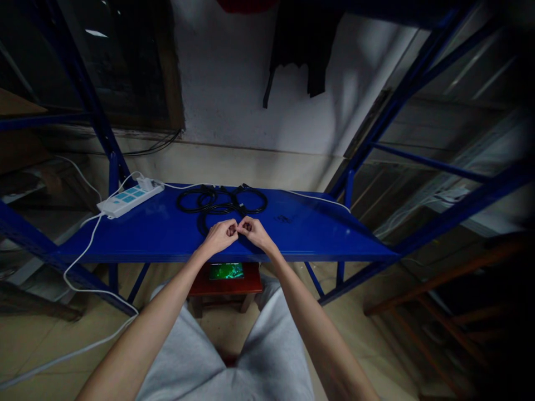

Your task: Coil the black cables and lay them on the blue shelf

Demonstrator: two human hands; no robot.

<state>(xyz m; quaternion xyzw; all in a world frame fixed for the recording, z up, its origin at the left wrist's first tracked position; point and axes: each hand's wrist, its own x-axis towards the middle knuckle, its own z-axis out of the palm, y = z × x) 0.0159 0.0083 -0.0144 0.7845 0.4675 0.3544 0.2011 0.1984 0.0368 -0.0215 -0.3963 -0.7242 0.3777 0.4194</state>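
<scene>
Blue metal shelf (321,225) spans the scene before a pale wall (234,89). Over its near edge, two hands meet at the fingertips: the left hand (221,236) and the right hand (254,231) are both curled narrow, thumb against forefinger, and whether anything is pinched between them I cannot tell. Just beyond lie black cables (222,210) in at least three overlapping loops; the number of separate cables is unclear. One curve comes down on the left beside the left hand, contact hidden. A small pale tag (241,205) sits among the loops, too tiny to read; one patch of dark marks (283,219) to the right is equally illegible. Farther left rests one white power strip (131,199) with blue socket faces and a plug at its far end; its white cord (90,289) drops to the floor. One thin white cable (320,199) trails along the far right. Below the near edge, one red stool (225,286) bears a lit green screen (226,271). Black cloth (303,47) hangs at the far wall, and wooden furniture (418,295) stands near right.
</scene>
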